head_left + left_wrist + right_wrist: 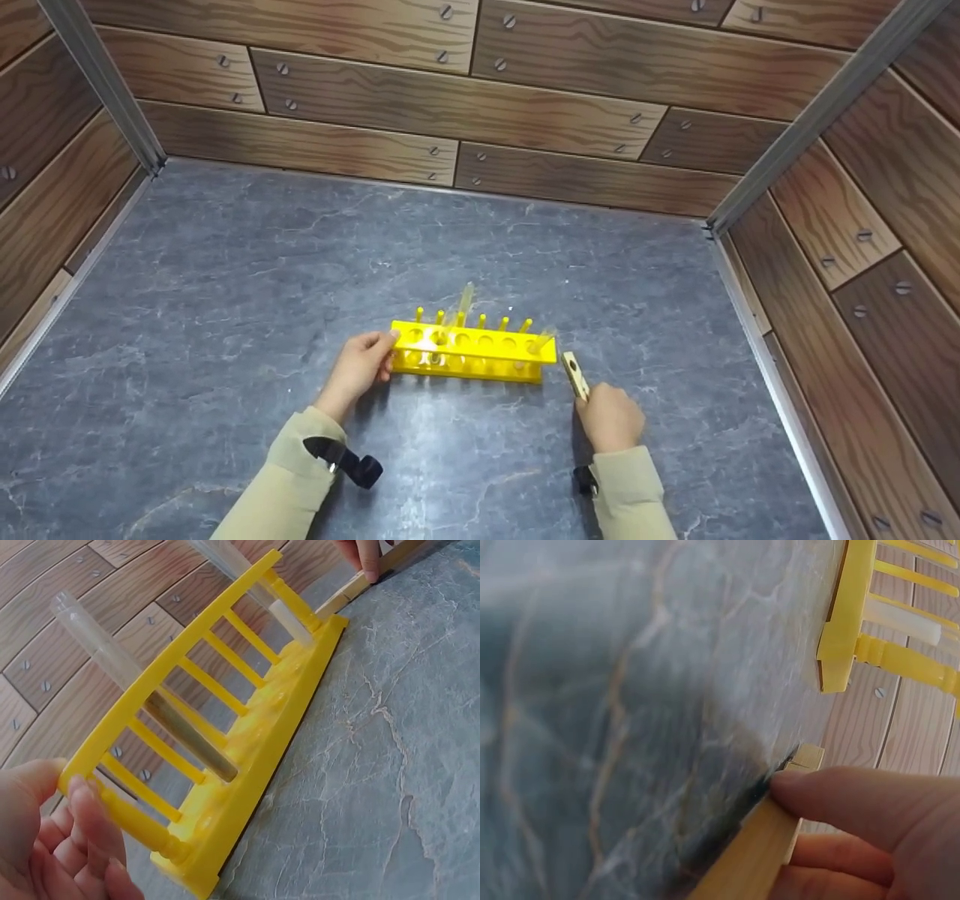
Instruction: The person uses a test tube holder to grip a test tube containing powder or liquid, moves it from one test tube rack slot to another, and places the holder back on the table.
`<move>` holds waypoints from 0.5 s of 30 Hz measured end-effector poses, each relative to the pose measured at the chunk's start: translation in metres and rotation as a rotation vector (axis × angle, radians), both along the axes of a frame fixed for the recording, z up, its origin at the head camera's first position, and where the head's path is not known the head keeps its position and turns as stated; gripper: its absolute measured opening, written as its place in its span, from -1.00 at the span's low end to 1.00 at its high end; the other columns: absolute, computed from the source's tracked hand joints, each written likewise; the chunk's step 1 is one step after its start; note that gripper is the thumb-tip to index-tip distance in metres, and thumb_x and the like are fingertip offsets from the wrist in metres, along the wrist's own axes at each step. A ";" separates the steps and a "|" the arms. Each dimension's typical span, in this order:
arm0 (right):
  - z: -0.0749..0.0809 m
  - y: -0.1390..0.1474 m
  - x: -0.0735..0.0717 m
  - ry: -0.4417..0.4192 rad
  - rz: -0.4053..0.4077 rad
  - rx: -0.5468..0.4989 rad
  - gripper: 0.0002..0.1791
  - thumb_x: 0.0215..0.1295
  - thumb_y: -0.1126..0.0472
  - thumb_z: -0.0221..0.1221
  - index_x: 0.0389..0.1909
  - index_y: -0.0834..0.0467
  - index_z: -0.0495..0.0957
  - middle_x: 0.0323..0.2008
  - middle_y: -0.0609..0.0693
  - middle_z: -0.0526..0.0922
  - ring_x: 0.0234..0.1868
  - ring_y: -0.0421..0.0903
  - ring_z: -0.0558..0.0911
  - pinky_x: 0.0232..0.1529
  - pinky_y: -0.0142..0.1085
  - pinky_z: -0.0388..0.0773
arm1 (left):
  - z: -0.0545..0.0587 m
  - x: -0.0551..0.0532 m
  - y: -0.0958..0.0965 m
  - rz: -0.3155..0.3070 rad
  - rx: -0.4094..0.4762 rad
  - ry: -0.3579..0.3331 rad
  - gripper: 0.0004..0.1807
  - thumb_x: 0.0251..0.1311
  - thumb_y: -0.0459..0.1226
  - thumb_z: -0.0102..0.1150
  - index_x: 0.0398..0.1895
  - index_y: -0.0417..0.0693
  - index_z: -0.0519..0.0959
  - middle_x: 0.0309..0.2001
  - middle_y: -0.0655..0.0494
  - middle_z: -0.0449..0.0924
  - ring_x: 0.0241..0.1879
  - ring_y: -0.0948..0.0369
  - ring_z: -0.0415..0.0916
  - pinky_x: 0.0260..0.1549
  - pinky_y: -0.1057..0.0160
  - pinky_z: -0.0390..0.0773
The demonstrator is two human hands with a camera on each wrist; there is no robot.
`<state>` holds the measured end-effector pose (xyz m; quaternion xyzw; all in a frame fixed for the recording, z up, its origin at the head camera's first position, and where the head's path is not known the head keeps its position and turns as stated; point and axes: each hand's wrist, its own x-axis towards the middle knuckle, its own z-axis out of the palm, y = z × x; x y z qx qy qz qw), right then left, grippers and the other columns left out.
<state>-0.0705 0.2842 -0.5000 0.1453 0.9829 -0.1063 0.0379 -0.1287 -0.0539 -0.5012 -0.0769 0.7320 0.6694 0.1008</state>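
Note:
A yellow test tube rack (487, 346) stands on the dark tabletop between the hands. My left hand (360, 367) pinches the left end of its top shelf between thumb and fingers. A glass test tube (187, 731) with brownish contents leans in a hole towards that end. Near the opposite end, a second test tube (289, 621) holds something whitish low down. My right hand (613, 418) grips a wooden test tube holder (576, 375), thumb on one side and fingers on the other. The holder's tip points at the rack's right end, low over the tabletop.
The grey marbled tabletop (225, 300) is bounded by wood-patterned panels (360, 135) at the back and both sides. Metal strips (787, 442) run along its edges. Yellow drying pegs (505, 322) rise behind the rack's top shelf.

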 end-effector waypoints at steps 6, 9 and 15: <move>-0.002 -0.002 -0.002 -0.021 0.017 0.042 -0.70 0.19 0.13 0.23 -0.55 0.30 0.55 -0.74 0.05 0.43 -0.72 -0.03 0.44 -0.76 -0.18 0.33 | 0.006 0.002 -0.001 0.043 -0.369 0.143 -0.72 0.26 -0.10 0.10 -0.26 -0.17 0.49 -0.59 0.09 0.44 -0.65 0.21 0.36 -0.60 0.26 0.36; -0.002 -0.003 -0.003 -0.032 0.022 0.050 -0.67 0.18 0.08 0.25 -0.56 0.28 0.54 -0.74 0.04 0.42 -0.72 -0.04 0.43 -0.76 -0.19 0.31 | 0.009 0.001 0.000 0.040 -0.630 0.241 -0.62 0.24 -0.01 0.10 -0.08 -0.12 0.46 -0.34 0.05 0.51 -0.43 0.13 0.45 -0.43 0.16 0.44; 0.008 0.001 0.003 0.006 0.135 0.001 -0.46 0.10 -0.07 0.29 -0.13 0.32 0.51 -0.28 0.28 0.58 -0.29 0.16 0.59 -0.37 0.01 0.50 | 0.019 0.009 -0.001 -0.060 -0.910 0.491 -0.22 0.13 0.21 0.08 0.25 -0.14 0.31 0.16 -0.17 0.31 0.14 -0.09 0.26 0.09 -0.13 0.23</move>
